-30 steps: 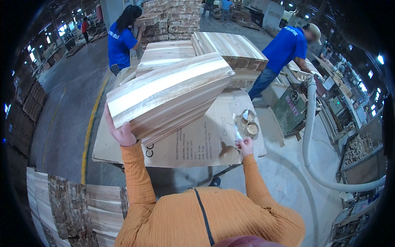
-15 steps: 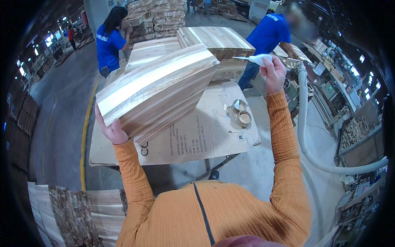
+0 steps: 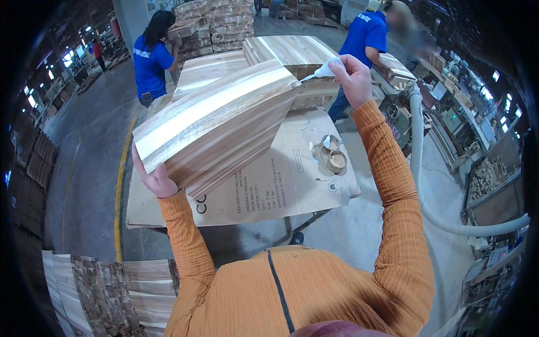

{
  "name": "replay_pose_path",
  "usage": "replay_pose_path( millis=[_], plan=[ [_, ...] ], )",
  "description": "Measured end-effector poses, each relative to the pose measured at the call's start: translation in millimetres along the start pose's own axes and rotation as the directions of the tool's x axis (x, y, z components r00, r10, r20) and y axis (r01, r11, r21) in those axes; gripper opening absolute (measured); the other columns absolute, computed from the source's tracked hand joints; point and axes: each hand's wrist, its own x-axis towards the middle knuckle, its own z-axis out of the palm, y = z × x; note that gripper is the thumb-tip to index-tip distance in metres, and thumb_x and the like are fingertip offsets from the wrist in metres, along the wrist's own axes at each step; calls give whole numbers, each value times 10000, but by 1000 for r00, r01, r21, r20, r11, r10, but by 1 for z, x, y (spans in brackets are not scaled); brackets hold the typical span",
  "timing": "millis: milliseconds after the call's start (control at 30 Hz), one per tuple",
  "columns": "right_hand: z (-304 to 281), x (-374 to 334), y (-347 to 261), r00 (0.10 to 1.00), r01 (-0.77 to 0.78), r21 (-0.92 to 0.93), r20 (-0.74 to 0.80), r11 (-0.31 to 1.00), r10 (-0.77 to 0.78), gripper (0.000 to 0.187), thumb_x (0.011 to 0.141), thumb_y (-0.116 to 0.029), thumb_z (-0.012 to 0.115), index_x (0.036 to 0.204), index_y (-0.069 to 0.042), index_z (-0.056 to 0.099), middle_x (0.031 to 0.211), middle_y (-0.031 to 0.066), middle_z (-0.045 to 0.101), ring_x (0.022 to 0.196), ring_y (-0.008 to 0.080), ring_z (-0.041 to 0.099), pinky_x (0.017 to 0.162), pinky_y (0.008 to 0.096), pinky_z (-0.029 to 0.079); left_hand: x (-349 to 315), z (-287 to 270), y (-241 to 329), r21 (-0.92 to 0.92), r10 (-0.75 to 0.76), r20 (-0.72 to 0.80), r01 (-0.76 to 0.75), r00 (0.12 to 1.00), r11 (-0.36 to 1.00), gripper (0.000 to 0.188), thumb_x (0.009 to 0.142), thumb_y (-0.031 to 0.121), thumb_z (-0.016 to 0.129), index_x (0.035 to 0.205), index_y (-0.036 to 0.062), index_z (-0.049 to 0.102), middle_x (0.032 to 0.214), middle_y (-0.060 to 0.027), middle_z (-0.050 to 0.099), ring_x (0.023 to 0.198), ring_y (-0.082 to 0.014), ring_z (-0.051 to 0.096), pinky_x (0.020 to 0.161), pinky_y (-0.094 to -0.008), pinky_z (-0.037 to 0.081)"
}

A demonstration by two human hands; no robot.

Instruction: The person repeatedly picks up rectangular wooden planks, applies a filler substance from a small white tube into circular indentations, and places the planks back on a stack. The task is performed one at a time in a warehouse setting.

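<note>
A striped wooden board [image 3: 219, 121] is held tilted over the cardboard-covered table, its left end gripped by my left hand [image 3: 155, 177], thumb on the near face. My right hand [image 3: 355, 78] pinches a small white squeeze bottle [image 3: 327, 68] with a thin pointed nozzle. The nozzle's tip is at the board's far right corner; whether it touches cannot be made out. Below and to the right, two small round containers [image 3: 336, 161] with dried, brownish material around them sit on the cardboard [image 3: 264, 191].
Behind the board lie more stacked wooden boards [image 3: 292, 50]. Two people in blue shirts work at the far left [image 3: 150, 62] and far right [image 3: 365, 36]. A pale flexible hose [image 3: 416, 146] runs down the right side. Further wood panels [image 3: 149, 286] stand at the lower left.
My right hand has moved left and slightly down, bringing the bottle's nozzle to the board's corner. The board and my left hand have barely shifted. The person at right has changed posture.
</note>
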Motion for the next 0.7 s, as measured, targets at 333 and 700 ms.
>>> replay_pose_path(
  millis=[333, 700],
  plan=[
    [1, 8, 5, 1000, 19, -100, 13, 995, -18, 232, 817, -225, 662, 855, 4, 662, 706, 15, 636, 636, 51, 537, 591, 224, 446, 0, 1, 2, 18, 1, 0, -1, 1000, 1000, 863, 826, 551, 565, 1368, -77, 325, 1317, -183, 463, 1197, -258, 479, 1005, -359, 368],
    [4, 11, 4, 999, 42, -131, 14, 991, -40, 230, 812, -236, 666, 843, -8, 665, 683, 10, 629, 622, 51, 532, 576, 229, 444, 1, 1, 0, 60, 12, -23, -11, 1000, 998, 869, 816, 571, 547, 1354, -83, 348, 1307, -196, 472, 1189, -272, 483, 1000, -373, 366]
  ],
)
